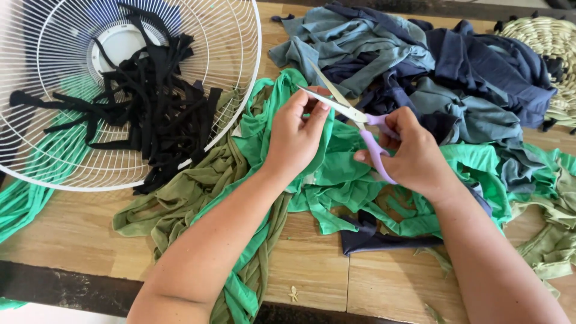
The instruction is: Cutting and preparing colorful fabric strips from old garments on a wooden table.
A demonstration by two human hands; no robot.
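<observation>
My right hand [411, 153] grips scissors [348, 111] by their purple handles, the metal blades apart and pointing up-left. My left hand [297, 132] pinches a fold of bright green cloth [336, 174] right at the blades. The green cloth spreads out under both hands over a wooden table [78, 237]. Olive-green strips [180, 204] lie bunched to the left of my left forearm.
A white wire fan guard [243, 84] at the upper left holds a heap of black fabric strips [153, 102]. Grey-blue and navy cloth [456, 66] is piled at the back right, beside a woven straw mat [549, 42]. A dark scrap [372, 240] lies near the front.
</observation>
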